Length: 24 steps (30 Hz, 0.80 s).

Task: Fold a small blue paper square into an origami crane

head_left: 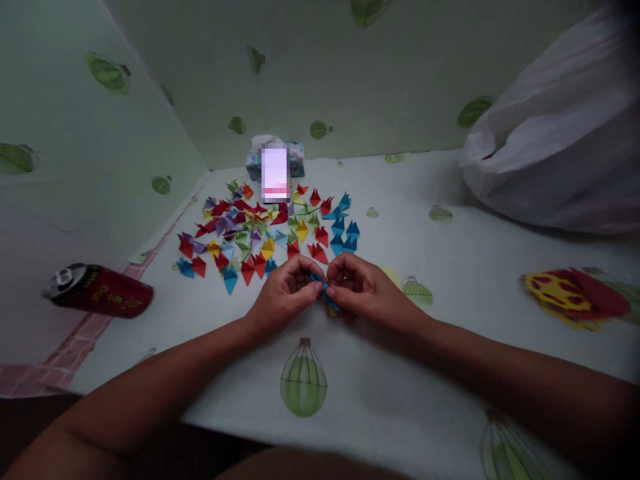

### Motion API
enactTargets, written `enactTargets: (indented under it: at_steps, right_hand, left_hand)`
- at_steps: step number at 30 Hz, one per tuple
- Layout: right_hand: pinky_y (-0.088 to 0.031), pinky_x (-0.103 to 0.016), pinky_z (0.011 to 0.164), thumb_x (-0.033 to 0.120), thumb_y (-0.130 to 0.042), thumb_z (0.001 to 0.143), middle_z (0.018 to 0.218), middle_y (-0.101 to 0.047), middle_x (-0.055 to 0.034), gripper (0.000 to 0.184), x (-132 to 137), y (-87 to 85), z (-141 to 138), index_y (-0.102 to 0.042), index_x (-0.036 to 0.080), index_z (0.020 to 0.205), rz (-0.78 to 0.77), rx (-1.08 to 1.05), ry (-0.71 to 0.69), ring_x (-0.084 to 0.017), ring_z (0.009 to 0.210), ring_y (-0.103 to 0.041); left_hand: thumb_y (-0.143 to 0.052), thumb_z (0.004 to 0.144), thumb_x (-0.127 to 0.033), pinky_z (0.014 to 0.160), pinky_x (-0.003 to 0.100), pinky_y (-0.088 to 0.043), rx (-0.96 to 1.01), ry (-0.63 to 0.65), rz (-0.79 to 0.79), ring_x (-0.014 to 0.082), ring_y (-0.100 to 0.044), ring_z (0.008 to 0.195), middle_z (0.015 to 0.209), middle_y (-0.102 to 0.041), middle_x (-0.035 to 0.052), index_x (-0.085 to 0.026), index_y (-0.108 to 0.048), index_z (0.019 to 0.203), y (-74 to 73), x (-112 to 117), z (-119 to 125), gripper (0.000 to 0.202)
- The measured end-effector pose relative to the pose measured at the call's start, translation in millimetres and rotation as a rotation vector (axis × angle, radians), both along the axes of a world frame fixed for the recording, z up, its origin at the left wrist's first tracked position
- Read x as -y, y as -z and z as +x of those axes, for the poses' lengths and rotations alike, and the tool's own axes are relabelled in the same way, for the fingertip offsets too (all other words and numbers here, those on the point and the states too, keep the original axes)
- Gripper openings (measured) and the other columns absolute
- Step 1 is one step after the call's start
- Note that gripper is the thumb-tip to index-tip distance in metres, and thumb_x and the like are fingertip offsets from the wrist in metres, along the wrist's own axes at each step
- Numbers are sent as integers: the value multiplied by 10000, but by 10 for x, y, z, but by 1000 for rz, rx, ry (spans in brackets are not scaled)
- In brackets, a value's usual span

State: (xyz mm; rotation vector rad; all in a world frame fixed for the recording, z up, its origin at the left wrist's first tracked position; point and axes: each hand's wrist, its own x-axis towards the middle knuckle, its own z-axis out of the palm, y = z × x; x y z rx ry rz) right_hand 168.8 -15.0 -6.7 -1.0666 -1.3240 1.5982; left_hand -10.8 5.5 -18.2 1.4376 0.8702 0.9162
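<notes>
- The blue paper piece (326, 293), small and creased, lies low over the near worktop (450, 267), in the middle.
- Left hand (285, 293) and right hand (363, 288) pinch it with closed fingertips.
- The white bag (560, 147), far right, hides its contents.

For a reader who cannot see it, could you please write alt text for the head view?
Two hands, the left hand and the right hand, pinch a small blue paper piece together over a table with a balloon-print cloth. Behind them lies a spread of folded paper pieces in many colours. A red can lies at the left, a white bag at the right.
</notes>
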Motion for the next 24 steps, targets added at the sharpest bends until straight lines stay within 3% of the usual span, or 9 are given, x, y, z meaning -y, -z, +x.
enactTargets:
  at_steps: [13, 24]
  right_hand:
    - [-366, -208, 442, 269, -649, 805, 569, -494, 92, 204, 4, 87, 16, -462, 217, 869, 33, 32, 26, -77, 442, -485]
    - [-308, -213, 473, 160, -586, 825, 577, -472, 79, 99, 17, 146, 14, -500, 209, 830, 187, 152, 70, -80, 492, -413]
  left_hand:
    - [-702, 806, -238, 724, 245, -498, -11, -18, 35, 124, -579, 784, 869, -606, 25, -157, -606, 892, 15, -8, -4, 152]
    - [-705, 806, -243, 710, 241, -518, -28, -92, 4, 124, -625, 755, 848, -660, 28, -143, -655, 887, 22, 7, 0, 137]
